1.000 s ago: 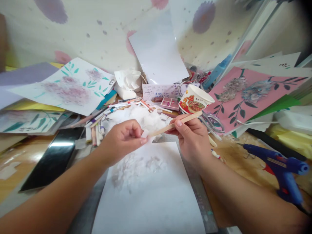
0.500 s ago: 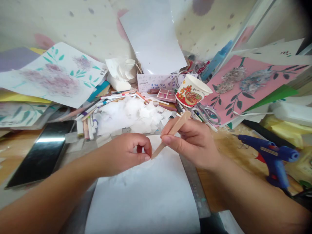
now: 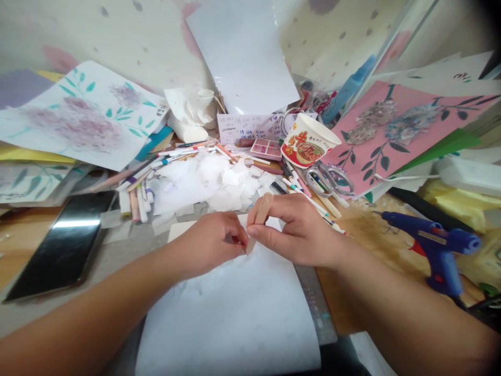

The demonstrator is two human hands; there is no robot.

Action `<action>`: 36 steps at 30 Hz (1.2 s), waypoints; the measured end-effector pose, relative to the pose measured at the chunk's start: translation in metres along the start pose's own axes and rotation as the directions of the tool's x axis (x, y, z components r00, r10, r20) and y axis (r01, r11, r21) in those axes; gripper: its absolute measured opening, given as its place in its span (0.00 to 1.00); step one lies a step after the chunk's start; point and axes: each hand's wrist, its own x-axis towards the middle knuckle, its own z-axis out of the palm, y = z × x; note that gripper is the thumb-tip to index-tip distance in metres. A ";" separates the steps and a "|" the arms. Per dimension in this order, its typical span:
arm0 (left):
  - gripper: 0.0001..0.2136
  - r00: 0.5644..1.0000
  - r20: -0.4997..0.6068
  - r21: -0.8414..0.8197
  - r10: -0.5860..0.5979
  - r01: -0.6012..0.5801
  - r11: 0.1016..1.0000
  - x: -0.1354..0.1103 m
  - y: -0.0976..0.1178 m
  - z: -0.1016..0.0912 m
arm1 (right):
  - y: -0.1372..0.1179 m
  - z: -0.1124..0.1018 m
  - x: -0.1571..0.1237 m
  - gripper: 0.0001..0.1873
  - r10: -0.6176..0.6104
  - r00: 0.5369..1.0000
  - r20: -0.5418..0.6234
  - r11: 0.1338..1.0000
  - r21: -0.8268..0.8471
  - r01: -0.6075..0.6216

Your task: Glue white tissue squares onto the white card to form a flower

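Observation:
My right hand (image 3: 297, 232) grips a flat wooden stick (image 3: 261, 210), which stands nearly upright with its lower tip down at the white sheet (image 3: 235, 313). My left hand (image 3: 213, 243) is closed in a pinch right beside that tip, its fingertips touching the stick's lower end; what it pinches is too small to make out. Both hands hover over the sheet's far edge. Behind them lies a heap of torn white paper scraps (image 3: 203, 183).
A black phone (image 3: 58, 245) lies at the left, a blue glue gun (image 3: 434, 245) at the right. A printed paper cup (image 3: 307, 146), scissors (image 3: 331, 180), several pens (image 3: 136, 196) and flower pictures (image 3: 82, 117) crowd the back. A ruler (image 3: 317, 303) runs under the sheet's right edge.
The stick has swung from nearly level to nearly upright and both hands have come down together onto the sheet. The view has tipped slightly downward.

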 end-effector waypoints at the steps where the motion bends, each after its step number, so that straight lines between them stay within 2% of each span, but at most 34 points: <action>1: 0.07 1.000 -0.001 0.008 0.003 -0.003 1.000 0.000 -0.001 0.000 | 0.000 0.000 0.000 0.11 -0.003 1.000 0.008 1.000 -0.017 0.003; 9: 0.08 0.999 -0.038 0.059 -0.033 0.035 0.998 0.003 -0.006 -0.001 | 0.003 0.003 0.002 0.10 -0.014 0.999 0.051 0.997 -0.082 0.018; 11: 0.06 0.994 -0.096 0.075 -0.051 0.058 0.996 0.001 -0.005 -0.005 | 0.005 0.004 0.002 0.10 -0.005 0.998 0.057 0.995 -0.096 0.010; 13: 0.05 0.991 -0.134 0.136 -0.001 0.019 0.991 -0.002 -0.003 -0.011 | 0.007 0.006 0.002 0.09 -0.003 0.999 0.043 0.992 -0.123 0.008; 15: 0.05 0.989 -0.104 0.238 0.108 -0.081 0.968 -0.007 0.000 -0.017 | 0.009 0.008 0.003 0.08 -0.013 1.000 0.025 0.991 -0.132 0.016; 17: 0.04 0.979 -0.024 0.336 0.200 -0.181 0.924 -0.012 0.003 -0.021 | 0.011 0.010 0.004 0.09 -0.013 1.000 0.013 0.992 -0.122 0.014; 21: 0.07 0.967 0.093 0.441 0.239 -0.255 0.860 -0.018 0.005 -0.018 | 0.015 0.011 0.006 0.09 0.050 0.999 -0.010 0.992 -0.114 -0.051; 24: 0.04 0.951 0.129 0.514 0.281 -0.307 0.801 -0.018 0.002 -0.012 | 0.019 0.010 0.006 0.08 0.120 0.993 -0.014 0.987 -0.102 -0.120; 27: 0.05 0.933 0.130 0.568 0.336 -0.348 0.746 -0.017 -0.001 -0.007 | 0.022 0.009 0.005 0.08 0.163 0.986 -0.026 0.983 -0.078 -0.165; 31: 0.07 0.929 0.092 0.610 0.359 -0.338 0.716 -0.014 -0.003 -0.005 | 0.026 0.010 0.005 0.07 0.185 0.982 -0.038 0.979 -0.073 -0.188; 36: 0.07 0.950 0.027 0.577 0.312 -0.269 0.771 -0.010 -0.002 -0.005 | 0.029 0.009 0.006 0.06 0.231 0.972 -0.048 0.972 -0.026 -0.232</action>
